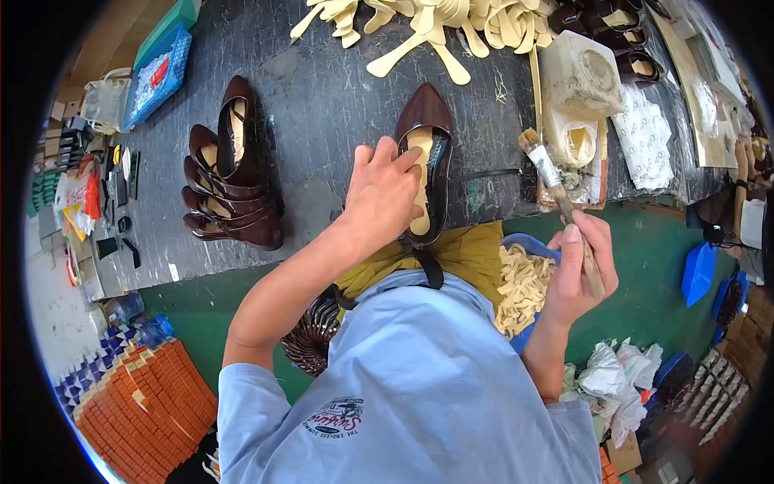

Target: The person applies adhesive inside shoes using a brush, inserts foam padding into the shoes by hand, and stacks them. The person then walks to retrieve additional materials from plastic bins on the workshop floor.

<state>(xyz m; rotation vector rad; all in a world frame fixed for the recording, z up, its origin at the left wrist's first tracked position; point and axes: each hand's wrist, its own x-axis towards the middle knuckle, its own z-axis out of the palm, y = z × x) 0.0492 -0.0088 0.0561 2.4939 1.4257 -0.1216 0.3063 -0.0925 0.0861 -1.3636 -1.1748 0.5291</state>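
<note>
My left hand (383, 189) rests over the near left side of a dark brown pointed shoe (426, 113), its fingers apart and touching the tan insole (418, 202) inside. The shoe's toe points away from me and its heel end lies by the table's near edge. In my right hand (582, 262) is a wooden-handled brush (548, 169), closed between thumb and fingers, with its bristles up and to the left. The bristles are just left of a glue-stained white container (579, 143) and touch nothing.
Several dark shoes (234, 202) stand on the left of the dark table (314, 105). Tan insoles (435, 32) are heaped at the far edge. A whitish block (582, 73) and white patterned paper (642, 141) lie right. A blue basket (157, 77) sits far left.
</note>
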